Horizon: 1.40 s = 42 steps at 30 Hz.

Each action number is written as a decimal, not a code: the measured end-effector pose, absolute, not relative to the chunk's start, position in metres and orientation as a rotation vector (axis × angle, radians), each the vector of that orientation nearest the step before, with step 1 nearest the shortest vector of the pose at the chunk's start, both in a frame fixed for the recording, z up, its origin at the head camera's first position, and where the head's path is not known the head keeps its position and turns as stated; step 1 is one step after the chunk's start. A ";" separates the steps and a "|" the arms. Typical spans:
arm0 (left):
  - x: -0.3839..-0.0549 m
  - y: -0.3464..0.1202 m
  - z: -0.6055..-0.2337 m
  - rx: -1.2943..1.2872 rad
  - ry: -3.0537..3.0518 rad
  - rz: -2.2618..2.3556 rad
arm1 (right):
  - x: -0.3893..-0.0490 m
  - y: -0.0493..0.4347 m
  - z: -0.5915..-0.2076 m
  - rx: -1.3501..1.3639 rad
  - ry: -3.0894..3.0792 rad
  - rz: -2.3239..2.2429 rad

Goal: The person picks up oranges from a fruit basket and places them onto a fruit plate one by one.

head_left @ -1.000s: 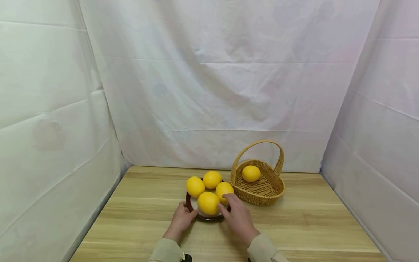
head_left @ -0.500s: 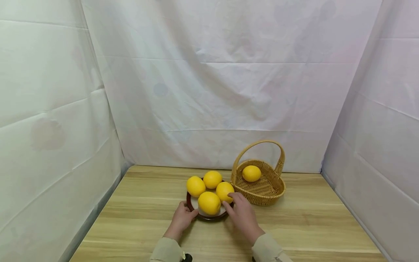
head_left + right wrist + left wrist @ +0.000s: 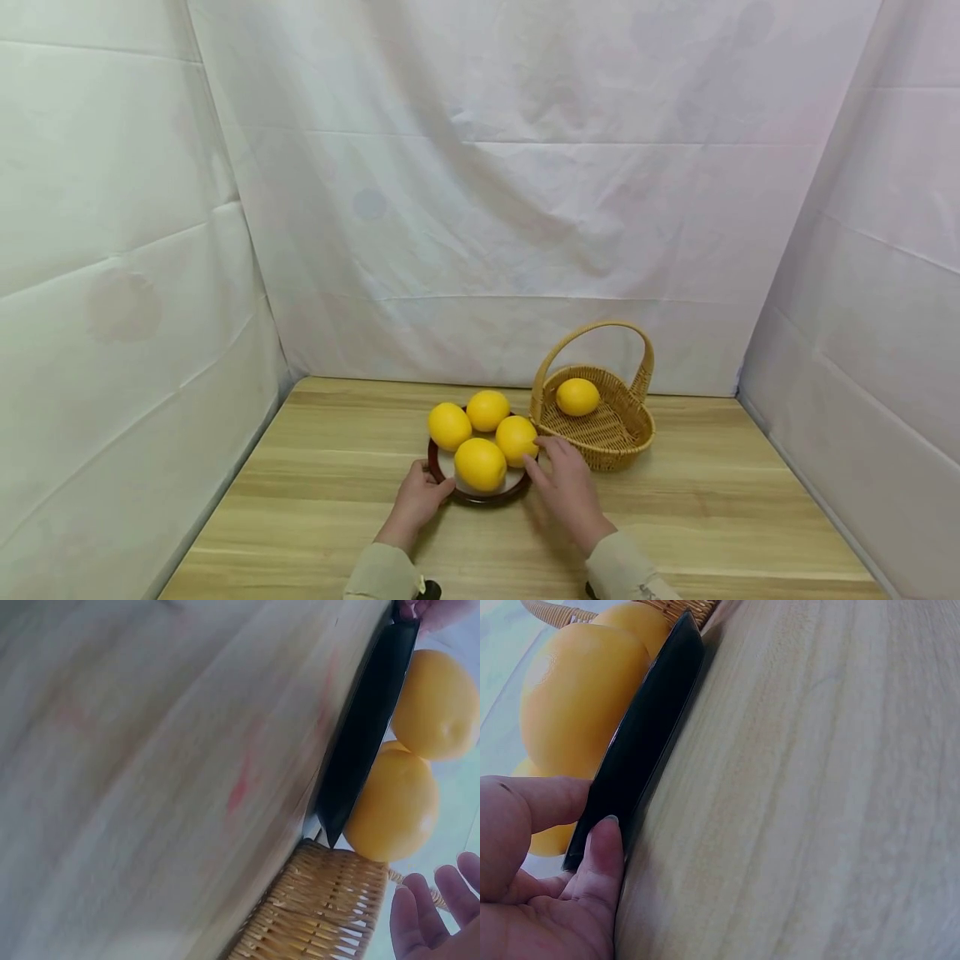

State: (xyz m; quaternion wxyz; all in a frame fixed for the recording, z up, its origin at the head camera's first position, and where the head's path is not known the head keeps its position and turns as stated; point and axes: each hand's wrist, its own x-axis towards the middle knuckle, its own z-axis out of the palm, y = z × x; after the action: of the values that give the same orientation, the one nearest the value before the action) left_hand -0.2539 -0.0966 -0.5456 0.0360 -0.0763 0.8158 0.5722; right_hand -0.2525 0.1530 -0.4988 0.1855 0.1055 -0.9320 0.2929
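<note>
A round plate (image 3: 486,500) with a dark red-brown rim and pale inside stands on the table, bearing several large yellow rounded fruits. My left hand (image 3: 418,502) grips the plate's near left rim, its thumb and fingers visible at the dark edge in the left wrist view. By the right-hand fruit (image 3: 516,441) is my right hand (image 3: 566,487), its fingers loosely extended; whether a fingertip touches the fruit I cannot tell. In the right wrist view the fingers (image 3: 409,919) hold nothing. One more yellow fruit (image 3: 577,397) lies inside the wicker basket (image 3: 600,458).
The basket, with its tall arched handle (image 3: 592,325), stands close to the plate's right side, just beyond my right hand. Under everything is a wood-grain table (image 3: 337,450). White cloth (image 3: 480,217) hangs behind and on both sides.
My right hand has moved a little to the right, away from the front fruit and along the right-hand one. The left hand stays at the plate's rim.
</note>
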 end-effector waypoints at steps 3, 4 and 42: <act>-0.254 -0.096 -0.545 -0.231 2.510 1.752 | -0.255 0.157 -0.498 0.292 -2.616 0.830; -0.254 -0.096 -0.545 -0.233 2.508 1.751 | -0.255 0.158 -0.497 0.289 -2.614 0.838; -0.254 -0.096 -0.546 -0.225 2.507 1.782 | -0.281 0.189 -0.496 0.063 -2.626 1.038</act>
State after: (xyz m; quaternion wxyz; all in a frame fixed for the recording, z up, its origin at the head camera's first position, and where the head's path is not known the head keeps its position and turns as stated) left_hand -0.2541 -0.0961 -0.5458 0.0290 -0.0730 0.8126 0.5775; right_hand -0.2809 0.1892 -0.4955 0.1579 0.0221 -0.9181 0.3628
